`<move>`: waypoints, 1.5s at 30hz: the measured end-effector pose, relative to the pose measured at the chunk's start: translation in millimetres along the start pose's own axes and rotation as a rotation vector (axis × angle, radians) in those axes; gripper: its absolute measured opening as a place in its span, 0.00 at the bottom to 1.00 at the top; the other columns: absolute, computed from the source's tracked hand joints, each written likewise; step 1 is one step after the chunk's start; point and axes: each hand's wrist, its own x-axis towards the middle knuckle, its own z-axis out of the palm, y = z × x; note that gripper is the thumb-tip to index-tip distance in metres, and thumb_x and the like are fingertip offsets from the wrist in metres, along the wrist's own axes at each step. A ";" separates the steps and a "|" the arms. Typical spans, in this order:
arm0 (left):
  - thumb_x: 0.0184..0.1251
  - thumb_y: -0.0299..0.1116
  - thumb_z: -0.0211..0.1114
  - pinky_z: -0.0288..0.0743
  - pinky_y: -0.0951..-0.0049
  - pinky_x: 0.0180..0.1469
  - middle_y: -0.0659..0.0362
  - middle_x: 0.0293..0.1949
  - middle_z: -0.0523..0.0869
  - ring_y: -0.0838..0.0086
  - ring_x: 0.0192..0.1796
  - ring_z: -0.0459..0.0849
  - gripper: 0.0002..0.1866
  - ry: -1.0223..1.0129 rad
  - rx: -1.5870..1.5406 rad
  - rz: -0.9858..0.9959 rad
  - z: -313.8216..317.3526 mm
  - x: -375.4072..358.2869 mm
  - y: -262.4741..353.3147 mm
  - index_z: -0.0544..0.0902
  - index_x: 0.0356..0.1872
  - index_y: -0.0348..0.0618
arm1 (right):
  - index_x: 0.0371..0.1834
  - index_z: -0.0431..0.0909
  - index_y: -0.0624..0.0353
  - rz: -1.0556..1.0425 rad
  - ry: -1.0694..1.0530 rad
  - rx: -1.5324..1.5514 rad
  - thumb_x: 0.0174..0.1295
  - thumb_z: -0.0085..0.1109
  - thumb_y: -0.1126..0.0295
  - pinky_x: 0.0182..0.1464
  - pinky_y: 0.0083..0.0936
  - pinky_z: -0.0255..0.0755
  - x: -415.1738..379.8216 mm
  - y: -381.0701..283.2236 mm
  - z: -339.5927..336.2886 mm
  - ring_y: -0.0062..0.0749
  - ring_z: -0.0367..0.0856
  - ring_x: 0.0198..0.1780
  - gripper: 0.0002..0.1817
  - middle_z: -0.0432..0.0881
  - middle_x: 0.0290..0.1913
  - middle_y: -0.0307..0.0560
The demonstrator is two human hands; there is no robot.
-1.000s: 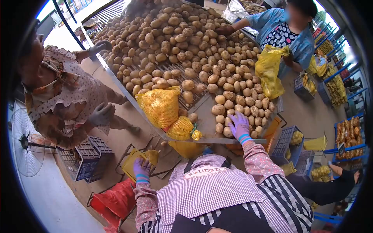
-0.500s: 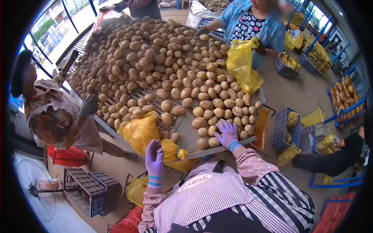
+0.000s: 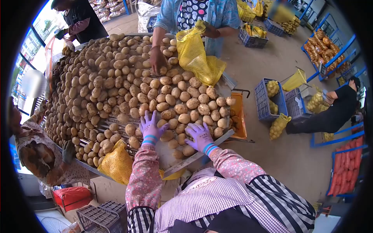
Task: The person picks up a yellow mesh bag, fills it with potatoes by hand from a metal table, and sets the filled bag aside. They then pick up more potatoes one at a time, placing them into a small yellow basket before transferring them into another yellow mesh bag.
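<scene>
Kinda busy shed, concrete floor (image 3: 241, 73) with crates around, and a big metal worktop (image 3: 166, 160) heaped with potatoes. The worker in the striped sleeves is at the near edge, by its right corner. Left hand (image 3: 151, 126) is open, fingers spread onto the spuds; right hand (image 3: 201, 139) is open too, palm down nearer that corner, and I can't see either one gripping anything. What matters imo: a small bunch of potatoes (image 3: 167, 135) sits right between them, left thumb just beside the closest, roundish enough that no long axis stands out. Across the worktop, a co-worker's got a yellow net bag (image 3: 198, 56).
</scene>
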 end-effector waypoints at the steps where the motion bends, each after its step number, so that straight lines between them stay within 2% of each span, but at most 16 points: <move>1: 0.58 0.61 0.75 0.53 0.39 0.80 0.43 0.83 0.55 0.40 0.83 0.52 0.51 -0.002 0.007 -0.003 -1.1 -4.5 18.5 0.63 0.82 0.61 | 0.69 0.76 0.47 -0.001 0.000 0.008 0.68 0.62 0.46 0.81 0.58 0.48 0.0 1.7 2.9 0.45 0.69 0.76 0.30 0.73 0.74 0.46; 4: 0.56 0.61 0.76 0.47 0.31 0.79 0.46 0.85 0.51 0.41 0.85 0.44 0.49 -0.096 0.041 0.045 7.5 -19.8 72.1 0.65 0.80 0.71 | 0.59 0.81 0.50 -0.016 0.174 0.172 0.69 0.62 0.54 0.77 0.55 0.56 0.5 8.3 3.8 0.46 0.76 0.69 0.20 0.80 0.66 0.46; 7: 0.63 0.50 0.69 0.46 0.23 0.76 0.49 0.86 0.45 0.45 0.85 0.48 0.39 -0.060 0.118 0.109 38.1 -35.1 106.9 0.70 0.78 0.71 | 0.51 0.84 0.51 -0.015 0.307 0.312 0.68 0.62 0.59 0.72 0.52 0.61 6.2 16.0 3.5 0.46 0.80 0.61 0.13 0.85 0.57 0.45; 11: 0.65 0.45 0.66 0.47 0.23 0.75 0.50 0.85 0.51 0.47 0.82 0.56 0.36 -0.010 0.001 0.182 56.1 -69.8 131.5 0.71 0.77 0.64 | 0.43 0.84 0.51 -0.018 0.307 0.386 0.66 0.62 0.63 0.66 0.48 0.66 2.8 31.8 9.2 0.47 0.82 0.55 0.07 0.86 0.49 0.47; 12: 0.62 0.42 0.70 0.52 0.31 0.77 0.47 0.83 0.57 0.44 0.81 0.58 0.39 0.001 -0.146 0.159 57.5 -83.0 132.3 0.70 0.78 0.57 | 0.41 0.84 0.51 -0.123 0.346 0.401 0.64 0.64 0.65 0.64 0.46 0.69 1.7 38.1 3.5 0.47 0.83 0.54 0.06 0.86 0.48 0.45; 15: 0.55 0.39 0.77 0.56 0.41 0.79 0.43 0.81 0.61 0.40 0.80 0.60 0.46 0.025 -0.518 0.191 58.3 -119.8 107.3 0.69 0.78 0.53 | 0.41 0.84 0.50 -0.243 0.359 0.536 0.61 0.67 0.65 0.63 0.44 0.71 20.9 65.6 -29.6 0.47 0.83 0.53 0.07 0.86 0.45 0.42; 17: 0.51 0.37 0.81 0.57 0.46 0.80 0.39 0.79 0.63 0.37 0.79 0.60 0.49 0.161 -0.343 0.094 51.4 -137.3 93.7 0.68 0.78 0.51 | 0.42 0.84 0.49 -0.223 0.467 0.393 0.59 0.69 0.66 0.63 0.43 0.72 57.9 93.8 -45.9 0.45 0.82 0.55 0.09 0.85 0.49 0.41; 19: 0.49 0.44 0.83 0.60 0.44 0.78 0.38 0.77 0.64 0.38 0.78 0.62 0.54 0.190 -0.211 -0.221 43.7 -148.4 78.3 0.64 0.78 0.46 | 0.51 0.84 0.48 -0.163 0.425 0.201 0.60 0.70 0.61 0.68 0.46 0.68 95.6 118.3 -66.3 0.47 0.78 0.63 0.16 0.83 0.58 0.45; 22: 0.44 0.47 0.86 0.62 0.46 0.77 0.37 0.79 0.60 0.38 0.77 0.63 0.61 0.081 -0.235 -0.346 46.9 -138.9 71.0 0.59 0.80 0.47 | 0.64 0.80 0.41 -0.117 -0.011 -0.062 0.60 0.71 0.47 0.74 0.48 0.61 139.8 137.5 -75.8 0.44 0.70 0.71 0.29 0.78 0.65 0.43; 25: 0.43 0.47 0.87 0.68 0.48 0.74 0.40 0.81 0.55 0.38 0.74 0.67 0.63 0.038 -0.277 -0.364 42.1 -115.4 88.3 0.58 0.82 0.53 | 0.68 0.77 0.39 -0.195 -0.056 -0.220 0.60 0.70 0.42 0.75 0.48 0.59 135.0 127.2 -77.1 0.43 0.68 0.72 0.33 0.76 0.66 0.42; 27: 0.43 0.45 0.87 0.72 0.48 0.71 0.42 0.82 0.53 0.38 0.72 0.69 0.63 -0.004 -0.284 -0.184 45.7 -102.1 116.2 0.57 0.83 0.58 | 0.70 0.76 0.37 -0.233 -0.050 -0.172 0.62 0.68 0.42 0.75 0.49 0.58 127.4 135.4 -66.7 0.44 0.66 0.73 0.33 0.75 0.66 0.41; 30: 0.43 0.44 0.87 0.73 0.46 0.71 0.42 0.83 0.50 0.38 0.73 0.69 0.62 -0.139 -0.236 -0.221 42.3 -94.4 149.2 0.59 0.82 0.59 | 0.70 0.74 0.38 -0.266 -0.061 -0.068 0.64 0.68 0.48 0.75 0.47 0.60 112.4 142.0 -70.7 0.44 0.67 0.72 0.31 0.76 0.63 0.41; 34: 0.45 0.37 0.85 0.69 0.48 0.75 0.40 0.83 0.48 0.36 0.73 0.67 0.56 -0.041 -0.368 -0.102 69.2 -98.2 158.7 0.65 0.80 0.61 | 0.64 0.79 0.42 -0.240 -0.036 -0.034 0.61 0.71 0.54 0.73 0.44 0.63 90.9 165.3 -85.0 0.45 0.67 0.72 0.27 0.76 0.64 0.41; 39: 0.61 0.25 0.67 0.69 0.48 0.74 0.42 0.79 0.61 0.37 0.71 0.69 0.43 -0.019 -0.543 0.224 78.4 -64.4 204.4 0.66 0.79 0.60 | 0.49 0.85 0.49 -0.165 0.202 -0.009 0.60 0.71 0.62 0.72 0.48 0.66 56.4 195.2 -82.5 0.50 0.69 0.70 0.14 0.76 0.65 0.47; 43: 0.61 0.23 0.69 0.67 0.54 0.77 0.46 0.78 0.65 0.47 0.76 0.69 0.42 -0.209 -0.943 0.332 58.1 -39.5 215.5 0.67 0.79 0.52 | 0.51 0.83 0.51 0.027 0.236 0.008 0.60 0.71 0.64 0.72 0.48 0.65 34.7 206.5 -84.7 0.53 0.70 0.68 0.16 0.77 0.64 0.49; 45: 0.63 0.24 0.70 0.66 0.57 0.77 0.47 0.77 0.67 0.50 0.78 0.68 0.40 -0.138 -0.980 0.362 43.6 -17.4 201.7 0.68 0.78 0.48 | 0.56 0.82 0.53 0.039 0.255 0.015 0.60 0.70 0.64 0.73 0.47 0.65 24.6 206.4 -89.9 0.54 0.71 0.68 0.20 0.77 0.64 0.51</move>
